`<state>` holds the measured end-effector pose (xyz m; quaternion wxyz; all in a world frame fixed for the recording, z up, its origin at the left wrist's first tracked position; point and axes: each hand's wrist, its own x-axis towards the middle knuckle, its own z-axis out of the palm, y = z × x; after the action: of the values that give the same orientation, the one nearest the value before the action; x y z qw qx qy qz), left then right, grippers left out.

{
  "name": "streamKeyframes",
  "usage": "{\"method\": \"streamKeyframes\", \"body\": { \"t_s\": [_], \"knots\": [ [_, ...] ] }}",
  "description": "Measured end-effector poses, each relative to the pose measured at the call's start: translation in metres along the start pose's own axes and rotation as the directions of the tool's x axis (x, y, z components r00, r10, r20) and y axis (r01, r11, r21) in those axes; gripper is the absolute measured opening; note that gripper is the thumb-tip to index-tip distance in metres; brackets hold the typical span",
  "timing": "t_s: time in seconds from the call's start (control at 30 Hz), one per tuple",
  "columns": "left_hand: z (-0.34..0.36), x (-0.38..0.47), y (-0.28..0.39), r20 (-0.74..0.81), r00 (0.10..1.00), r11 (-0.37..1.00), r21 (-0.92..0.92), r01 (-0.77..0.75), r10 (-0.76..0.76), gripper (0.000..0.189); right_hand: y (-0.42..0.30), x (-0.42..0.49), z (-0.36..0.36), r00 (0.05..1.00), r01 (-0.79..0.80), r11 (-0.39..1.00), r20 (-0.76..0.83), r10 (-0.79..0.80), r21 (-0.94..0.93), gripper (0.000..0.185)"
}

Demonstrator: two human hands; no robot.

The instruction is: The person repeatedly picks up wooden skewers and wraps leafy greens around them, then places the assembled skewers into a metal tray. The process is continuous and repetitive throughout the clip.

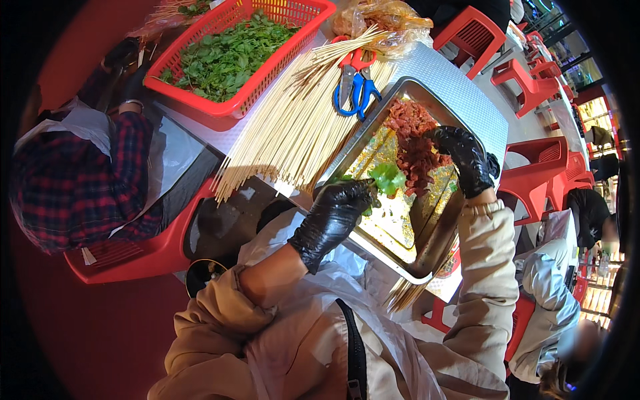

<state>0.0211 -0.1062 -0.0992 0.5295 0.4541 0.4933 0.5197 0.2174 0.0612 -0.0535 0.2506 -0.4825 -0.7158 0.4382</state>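
My left hand (pixel 340 210), in a black glove, pinches a sprig of cilantro (pixel 388 179) over the near part of a metal tray (pixel 480 131). My right hand (pixel 462 157), gloved the same way, bends over the tray's right side. Its fingertips touch the heap of raw, sliced red meat (pixel 412 120); whether they grip a piece is hidden. Oily yellow marinade with specks coats the tray floor. Many thin wooden skewers (pixel 285 130) lie side by side left of the tray. On them rest scissors with red handles (pixel 357 60) and scissors with blue handles (pixel 356 97).
A red plastic basket (pixel 235 107) of leafy cilantro stands beyond the skewers. Behind them sits a clear plastic bag of meat (pixel 382 25). At left, a co-worker in a plaid shirt (pixel 85 180) sits close by. Red plastic stools (pixel 532 160) and other people are at right.
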Motion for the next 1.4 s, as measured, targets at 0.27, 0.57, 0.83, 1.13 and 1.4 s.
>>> {"method": "streamKeyframes", "body": {
  "t_s": [0.27,0.57,0.83,1.13,1.4],
  "knots": [
    [0.012,0.010,-0.001,-0.169,0.982,0.995,0.067,-0.076,0.086,0.017,-0.043,-0.089,0.047,0.993,0.114,0.827,-0.031,-0.117,0.550,0.024],
    [0.027,-0.010,0.009,-0.108,0.964,0.970,0.026,-0.241,0.242,0.020,-0.062,-0.118,0.082,0.999,0.042,0.822,-0.026,-0.034,0.568,0.024],
    [0.030,-0.032,0.024,-0.083,0.973,0.974,-0.056,-0.221,0.216,0.025,-0.061,-0.127,0.088,0.987,0.162,0.830,-0.072,-0.146,0.534,0.030],
    [0.032,-0.037,0.030,-0.113,0.994,0.866,-0.497,-0.063,0.007,0.021,-0.058,-0.137,0.091,0.962,0.273,0.860,-0.122,-0.244,0.432,0.048],
    [0.037,-0.041,0.041,-0.097,0.995,0.875,-0.482,-0.058,0.012,0.021,-0.052,-0.152,0.088,0.993,0.083,0.652,-0.114,0.006,0.754,0.043]
  ]
}}
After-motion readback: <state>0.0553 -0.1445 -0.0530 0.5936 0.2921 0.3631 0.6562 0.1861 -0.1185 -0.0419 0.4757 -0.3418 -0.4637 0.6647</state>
